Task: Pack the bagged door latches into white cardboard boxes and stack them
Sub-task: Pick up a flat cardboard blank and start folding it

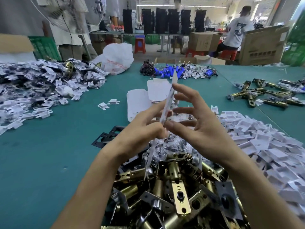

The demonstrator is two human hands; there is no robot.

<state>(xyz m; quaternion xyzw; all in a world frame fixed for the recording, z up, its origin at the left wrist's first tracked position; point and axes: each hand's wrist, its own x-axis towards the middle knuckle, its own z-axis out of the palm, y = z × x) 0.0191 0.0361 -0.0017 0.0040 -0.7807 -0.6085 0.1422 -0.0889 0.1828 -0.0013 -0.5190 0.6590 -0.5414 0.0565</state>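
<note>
Nearest lies the heap of brass-coloured metal door latches. Above it the left hand pinches a flat white cardboard box blank (seen edge-on); the right hand, fingers spread, only touches it. Squeezing opposite creases should pop it square. A stack of flat white blanks lies beyond.

Teal table carries brass latches (a heap), flat white boxes.

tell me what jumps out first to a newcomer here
The left hand and right hand meet mid-frame on a flat white box blank held edge-on. Under them lies a heap of brass latches, with white cardboard piles on the green table at either side.
</note>
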